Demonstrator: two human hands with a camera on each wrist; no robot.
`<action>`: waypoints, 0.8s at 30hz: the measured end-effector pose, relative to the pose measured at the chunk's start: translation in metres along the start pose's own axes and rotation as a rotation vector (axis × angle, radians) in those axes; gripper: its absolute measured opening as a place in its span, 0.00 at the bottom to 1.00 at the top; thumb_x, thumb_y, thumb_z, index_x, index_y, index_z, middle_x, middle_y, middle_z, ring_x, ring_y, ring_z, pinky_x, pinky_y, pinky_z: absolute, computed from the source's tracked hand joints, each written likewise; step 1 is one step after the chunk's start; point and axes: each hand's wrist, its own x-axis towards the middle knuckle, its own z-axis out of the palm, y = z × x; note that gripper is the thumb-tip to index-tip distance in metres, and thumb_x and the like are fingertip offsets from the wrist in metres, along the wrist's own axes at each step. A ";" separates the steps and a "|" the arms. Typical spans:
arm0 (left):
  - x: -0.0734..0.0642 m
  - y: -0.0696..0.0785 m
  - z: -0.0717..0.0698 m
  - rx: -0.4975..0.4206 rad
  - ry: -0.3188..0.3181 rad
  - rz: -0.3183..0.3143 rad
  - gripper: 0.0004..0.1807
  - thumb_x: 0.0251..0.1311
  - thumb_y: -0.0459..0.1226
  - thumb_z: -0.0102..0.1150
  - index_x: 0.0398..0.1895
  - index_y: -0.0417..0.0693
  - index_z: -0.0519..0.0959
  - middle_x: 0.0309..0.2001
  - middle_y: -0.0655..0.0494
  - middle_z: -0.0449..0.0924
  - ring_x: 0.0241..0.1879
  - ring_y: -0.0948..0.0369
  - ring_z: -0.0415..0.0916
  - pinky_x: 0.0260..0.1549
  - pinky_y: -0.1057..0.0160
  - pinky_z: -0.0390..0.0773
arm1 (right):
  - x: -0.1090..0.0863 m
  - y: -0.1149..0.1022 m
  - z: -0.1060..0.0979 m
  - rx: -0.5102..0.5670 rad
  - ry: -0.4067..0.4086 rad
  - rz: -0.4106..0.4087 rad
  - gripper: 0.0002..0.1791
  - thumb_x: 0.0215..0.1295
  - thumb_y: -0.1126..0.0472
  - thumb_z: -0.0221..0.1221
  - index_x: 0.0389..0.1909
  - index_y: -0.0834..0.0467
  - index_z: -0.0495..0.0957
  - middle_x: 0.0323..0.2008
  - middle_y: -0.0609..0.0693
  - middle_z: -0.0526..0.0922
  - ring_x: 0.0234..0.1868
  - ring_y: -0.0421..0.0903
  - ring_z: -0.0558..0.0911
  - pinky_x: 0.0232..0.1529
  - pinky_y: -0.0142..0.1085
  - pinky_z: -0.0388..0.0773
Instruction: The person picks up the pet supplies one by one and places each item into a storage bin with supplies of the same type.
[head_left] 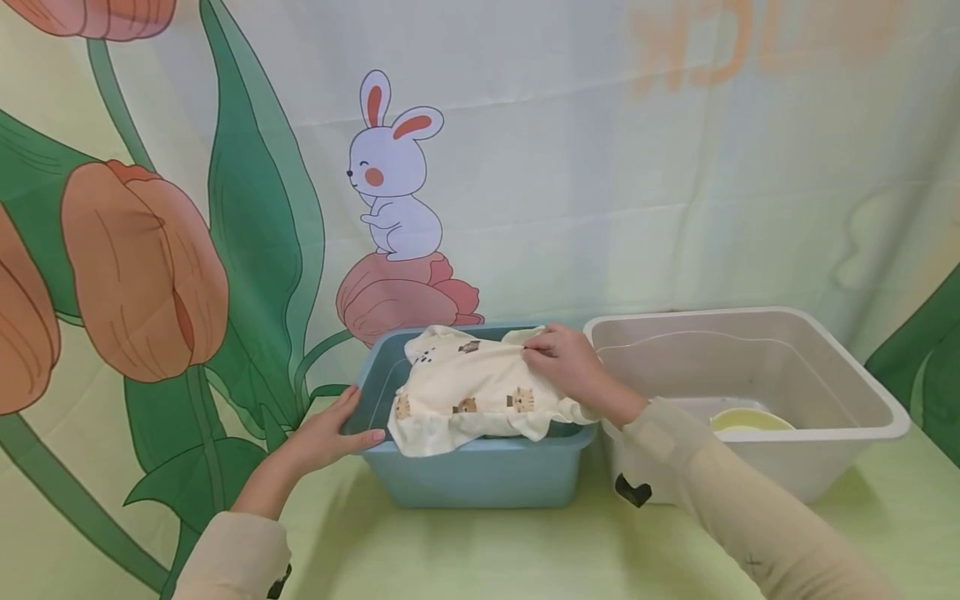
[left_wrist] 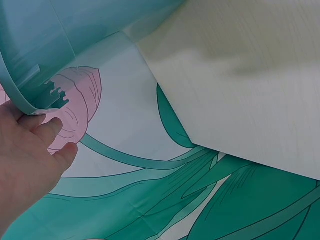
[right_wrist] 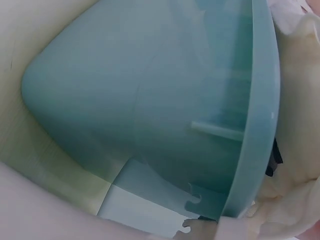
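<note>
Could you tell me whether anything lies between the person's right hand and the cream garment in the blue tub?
Nothing visible does. The right hand already rests on the cream garment, its fingers gathering the cloth near the far edge of the blue tub. The left hand grips the tub's left rim.

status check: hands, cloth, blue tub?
Left hand grips blue tub rim. Right hand pinches cream cloth draped over tub. White bin alongside, nothing blocking.
</note>
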 end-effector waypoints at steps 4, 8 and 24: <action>0.000 -0.002 0.001 -0.003 0.003 -0.002 0.52 0.52 0.59 0.51 0.68 0.37 0.40 0.69 0.38 0.34 0.66 0.38 0.37 0.58 0.38 0.49 | 0.002 0.000 0.001 0.002 -0.008 0.015 0.11 0.59 0.60 0.54 0.37 0.58 0.83 0.32 0.53 0.77 0.31 0.44 0.73 0.30 0.32 0.70; 0.001 -0.004 0.001 -0.003 0.009 -0.004 0.52 0.52 0.59 0.51 0.68 0.38 0.40 0.69 0.40 0.33 0.66 0.39 0.37 0.58 0.38 0.48 | 0.004 -0.001 0.002 -0.002 -0.011 0.023 0.11 0.60 0.59 0.54 0.38 0.58 0.82 0.33 0.53 0.78 0.32 0.45 0.74 0.30 0.33 0.71; 0.001 -0.004 0.001 -0.008 0.002 -0.014 0.52 0.51 0.60 0.51 0.68 0.38 0.39 0.69 0.40 0.33 0.66 0.39 0.37 0.58 0.37 0.49 | 0.012 0.005 0.012 -0.024 0.008 0.020 0.11 0.59 0.59 0.54 0.37 0.58 0.83 0.32 0.53 0.78 0.30 0.45 0.73 0.29 0.33 0.69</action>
